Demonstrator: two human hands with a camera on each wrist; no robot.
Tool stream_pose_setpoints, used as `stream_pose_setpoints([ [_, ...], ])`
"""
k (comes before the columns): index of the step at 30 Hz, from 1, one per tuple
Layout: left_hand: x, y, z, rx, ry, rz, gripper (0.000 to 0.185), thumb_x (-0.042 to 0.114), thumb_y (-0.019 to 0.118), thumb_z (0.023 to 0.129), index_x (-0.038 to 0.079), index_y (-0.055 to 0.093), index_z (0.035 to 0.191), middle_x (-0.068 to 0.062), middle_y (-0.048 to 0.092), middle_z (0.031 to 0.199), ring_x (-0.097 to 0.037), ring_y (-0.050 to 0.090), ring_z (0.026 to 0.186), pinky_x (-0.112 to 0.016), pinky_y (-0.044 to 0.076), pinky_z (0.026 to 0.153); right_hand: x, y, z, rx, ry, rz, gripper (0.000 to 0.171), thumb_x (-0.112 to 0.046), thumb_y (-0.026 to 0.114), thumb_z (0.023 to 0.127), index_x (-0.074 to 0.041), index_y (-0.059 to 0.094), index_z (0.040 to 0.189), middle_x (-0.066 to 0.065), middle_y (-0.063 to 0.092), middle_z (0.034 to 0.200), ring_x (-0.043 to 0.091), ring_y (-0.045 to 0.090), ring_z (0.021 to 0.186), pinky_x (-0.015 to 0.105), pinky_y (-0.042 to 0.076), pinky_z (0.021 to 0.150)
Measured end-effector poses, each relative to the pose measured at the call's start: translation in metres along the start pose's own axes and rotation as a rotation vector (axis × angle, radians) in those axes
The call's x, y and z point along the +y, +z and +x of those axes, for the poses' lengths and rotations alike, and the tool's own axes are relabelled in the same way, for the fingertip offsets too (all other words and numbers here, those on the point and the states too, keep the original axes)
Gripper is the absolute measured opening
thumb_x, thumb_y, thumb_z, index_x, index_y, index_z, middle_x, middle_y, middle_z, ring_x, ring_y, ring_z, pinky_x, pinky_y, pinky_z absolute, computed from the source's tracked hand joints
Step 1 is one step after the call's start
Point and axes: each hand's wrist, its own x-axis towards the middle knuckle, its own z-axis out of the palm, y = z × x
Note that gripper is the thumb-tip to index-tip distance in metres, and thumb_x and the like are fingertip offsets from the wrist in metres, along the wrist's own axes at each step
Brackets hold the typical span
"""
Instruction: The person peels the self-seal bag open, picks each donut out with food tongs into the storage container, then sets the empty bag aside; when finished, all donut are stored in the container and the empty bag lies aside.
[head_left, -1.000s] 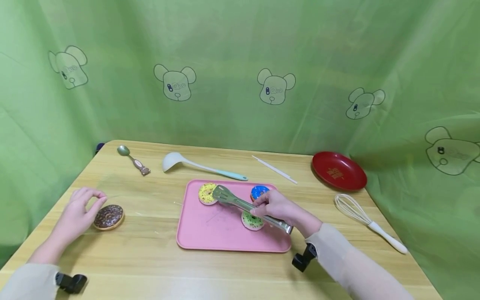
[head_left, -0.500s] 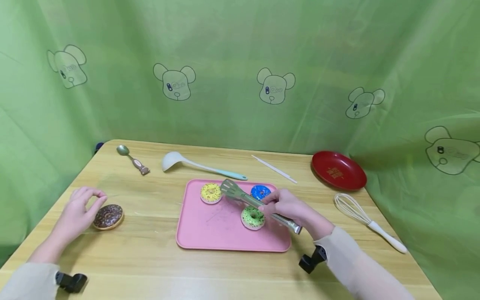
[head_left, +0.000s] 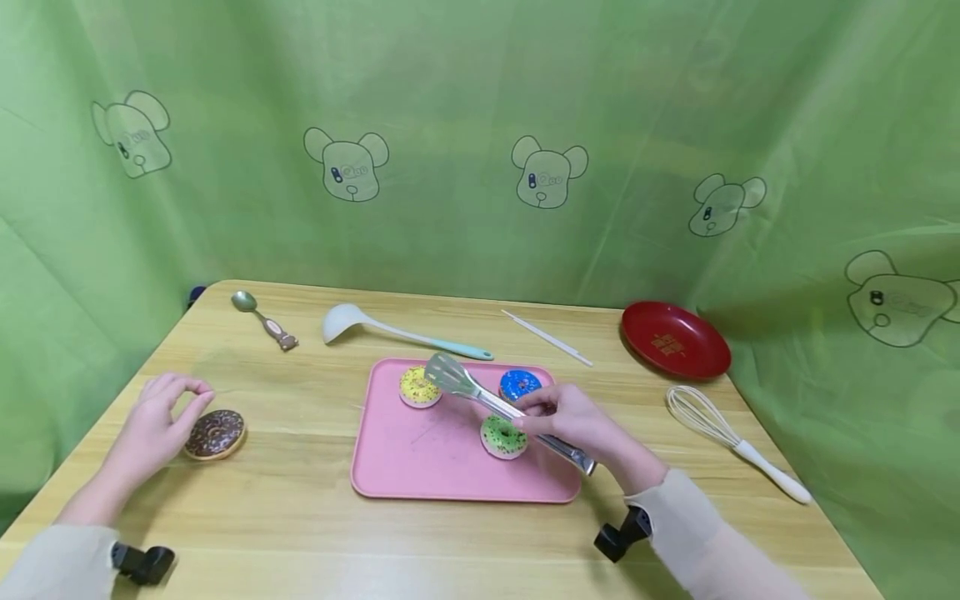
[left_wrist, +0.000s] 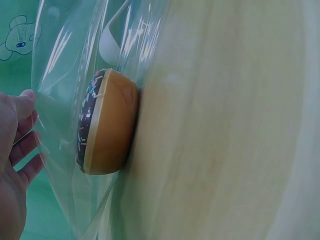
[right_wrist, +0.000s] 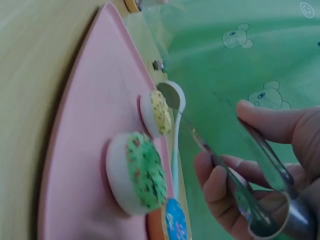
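On the wooden table (head_left: pixel 300 500): a pink tray (head_left: pixel 420 467) sits near the middle.
Right hand (head_left: pixel 573 421): fingers curled round metal tongs (head_left: pixel 495 404), gripping them partway along the arms; the tong tips hover over the tray's far edge, just beside the yellow donut (head_left: pixel 417 386).
Tray contents: yellow donut at the far left, blue donut (head_left: pixel 519 383) at the far right, green donut (head_left: pixel 501 437) nearer, just below the tongs.
Left hand (head_left: pixel 153 421): resting on the table at the left, fingers loosely curled, thumb and forefinger meeting, holding nothing.
Chocolate donut (head_left: pixel 215 433): on bare wood, just beside the left hand's fingers; whether they touch cannot be told.
Far side: spoon (head_left: pixel 262 317), white ladle (head_left: pixel 397 332), thin white stick (head_left: pixel 546 337).
Right side: red plate (head_left: pixel 675 340), whisk (head_left: pixel 731 442).
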Motion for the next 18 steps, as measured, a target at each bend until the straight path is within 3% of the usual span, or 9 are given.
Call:
stream_pose_setpoints([
  [9,0.003,-0.001,0.001,0.009,0.009,-0.001,0.006,-0.002,0.061,0.085,-0.002,0.058,0.090,-0.011,0.056,0.090,-0.025,0.043,0.090,-0.020,0.029,0.080,-0.007,0.034,0.009,-0.117,-0.151,0.020,0.029,-0.017,0.076,0.077,-0.006,0.069,0.103,0.005,0.064,0.077,0.014,0.056,0.066,0.024,0.048,0.058],
  [18,0.003,-0.002,0.000,0.006,0.005,-0.003,0.005,-0.002,0.061,0.085,-0.002,0.058,0.090,-0.011,0.055,0.090,-0.024,0.043,0.091,-0.021,0.029,0.081,-0.025,0.074,0.025,-0.142,-0.167,-0.045,0.026,-0.018,0.077,0.076,-0.011,0.071,0.100,-0.001,0.063,0.075,0.011,0.050,0.066,0.022,0.043,0.058],
])
